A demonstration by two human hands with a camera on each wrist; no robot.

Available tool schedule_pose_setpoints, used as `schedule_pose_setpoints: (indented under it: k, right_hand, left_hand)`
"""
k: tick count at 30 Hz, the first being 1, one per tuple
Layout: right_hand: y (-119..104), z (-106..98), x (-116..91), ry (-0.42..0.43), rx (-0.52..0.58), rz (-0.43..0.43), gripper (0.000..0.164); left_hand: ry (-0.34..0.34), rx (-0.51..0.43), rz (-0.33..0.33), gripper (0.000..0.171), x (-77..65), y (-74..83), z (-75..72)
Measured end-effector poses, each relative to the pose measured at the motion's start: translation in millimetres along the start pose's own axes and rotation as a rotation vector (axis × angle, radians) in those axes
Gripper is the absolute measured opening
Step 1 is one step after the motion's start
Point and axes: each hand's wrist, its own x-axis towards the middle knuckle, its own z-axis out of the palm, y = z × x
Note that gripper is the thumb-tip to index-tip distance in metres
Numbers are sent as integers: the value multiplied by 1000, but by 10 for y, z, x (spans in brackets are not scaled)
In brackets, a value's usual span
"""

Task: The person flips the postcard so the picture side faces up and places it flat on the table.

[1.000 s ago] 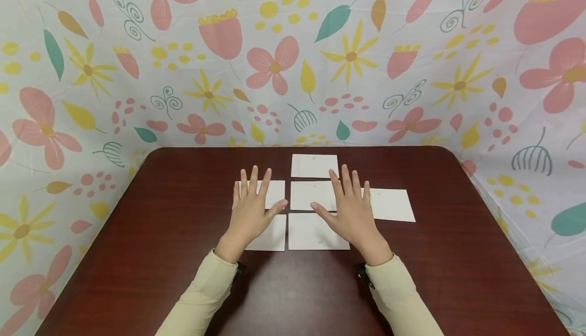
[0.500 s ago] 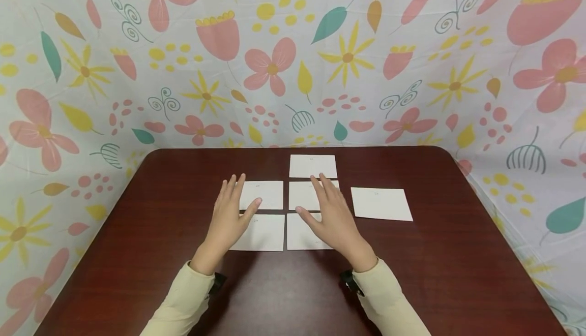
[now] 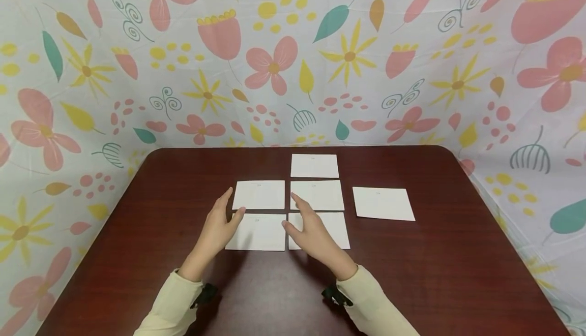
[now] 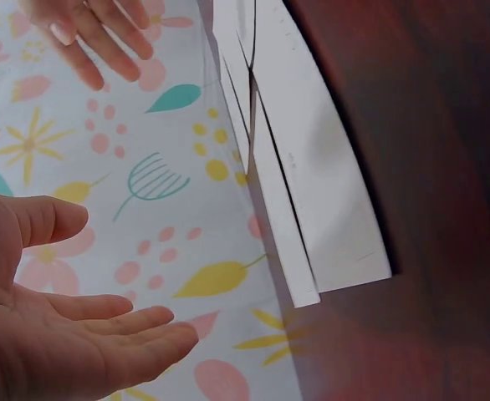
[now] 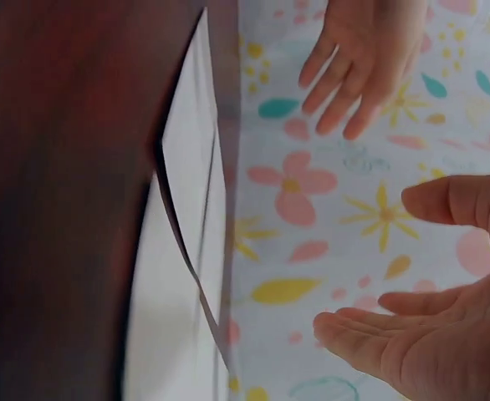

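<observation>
Several white cards lie flat on the dark table, small faint marks on them. In the head view my left hand (image 3: 214,233) hovers by the left edges of the front left card (image 3: 262,237) and the middle left card (image 3: 261,196). My right hand (image 3: 315,235) is over the front right card (image 3: 338,228) and hides part of it; its fingertips reach across the middle card (image 3: 322,196). Both hands hold nothing, palms turned towards each other, fingers extended. The left wrist view shows the left thumb apart from the fingers (image 4: 136,330); the right wrist view shows the right hand (image 5: 446,326) likewise.
One card (image 3: 314,166) lies at the back, and another (image 3: 384,204) sits apart on the right, slightly angled. The table (image 3: 458,275) ends at a curtain (image 3: 274,112) printed with flowers and leaves. Dark wrist devices (image 3: 337,295) show at the sleeves.
Both hands have moved left and nearer the person. They have turned from palms down with spread fingers to palms facing each other. The cards have stayed where they were.
</observation>
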Motion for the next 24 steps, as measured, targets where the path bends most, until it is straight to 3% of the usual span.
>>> schedule_pose_setpoints:
  k: [10,24]
  right_hand:
    - [76,213,-43,-81,228,83,66]
    - [42,278,-112,-133,293,211,72]
  left_hand:
    - [-74,-103,-57,61,-40,-100,11]
    - [-181,-171,-178,61,-46,-237,39]
